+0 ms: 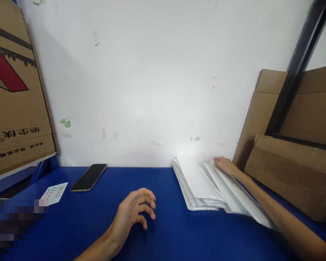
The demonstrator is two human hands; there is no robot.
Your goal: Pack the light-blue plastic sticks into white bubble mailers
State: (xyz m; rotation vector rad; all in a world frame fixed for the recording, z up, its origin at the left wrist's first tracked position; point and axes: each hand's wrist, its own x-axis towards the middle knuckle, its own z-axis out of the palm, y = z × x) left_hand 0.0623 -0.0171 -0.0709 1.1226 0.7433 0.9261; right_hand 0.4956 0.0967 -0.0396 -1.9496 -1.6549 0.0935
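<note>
My left hand [134, 210] hovers over the blue table [95, 224] with its fingers apart and loosely curled, and nothing is in it. On the right, my right hand [225, 166] grips the far end of a flat white envelope [243, 194], whose near end is tilted and slightly blurred. Some of its fingers are hidden. Just left of that envelope lies a stack of similar white envelopes [197, 181], unevenly piled, with their near ends fanned out.
A dark-screened phone [89, 177] and a printed card [55, 193] lie at the left of the table. A large printed cardboard box [16, 105] stands at far left. Brown cardboard [290, 174] and a black post [296, 69] border the right side. Behind is a white wall [152, 79].
</note>
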